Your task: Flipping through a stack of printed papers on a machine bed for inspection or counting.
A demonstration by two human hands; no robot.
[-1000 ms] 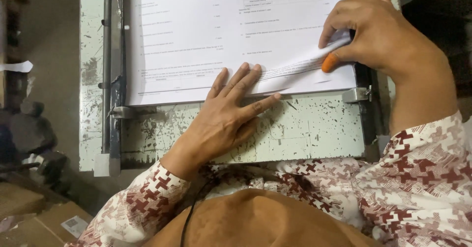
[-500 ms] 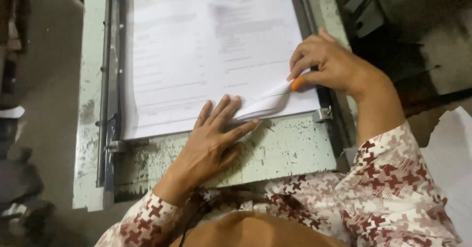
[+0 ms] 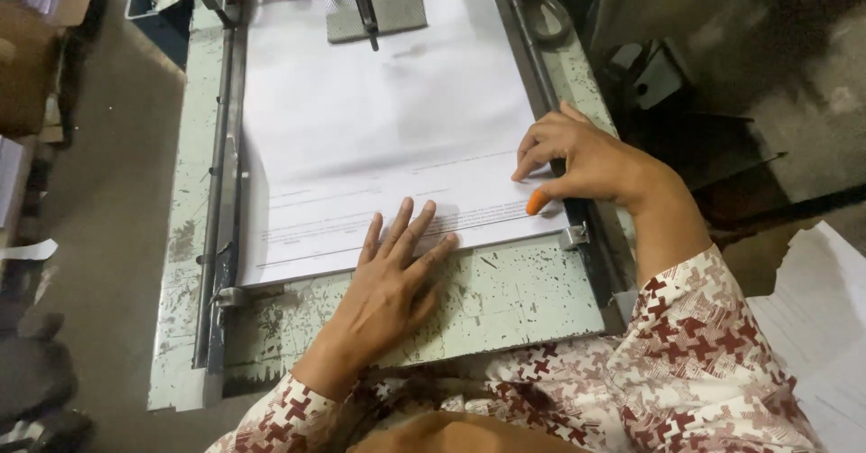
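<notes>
Left hand (image 3: 390,277) lies flat, fingers spread, across the near edge of the white printed paper stack (image 3: 379,137), which sits on the worn pale-green metal machine bed (image 3: 505,300). Right hand (image 3: 577,160), with an orange rubber fingertip cover (image 3: 536,203) on its thumb, presses loosely curled at the stack's near right corner, gripping nothing.

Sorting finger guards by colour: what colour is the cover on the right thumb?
Orange thumb cover, in the head view.
</notes>
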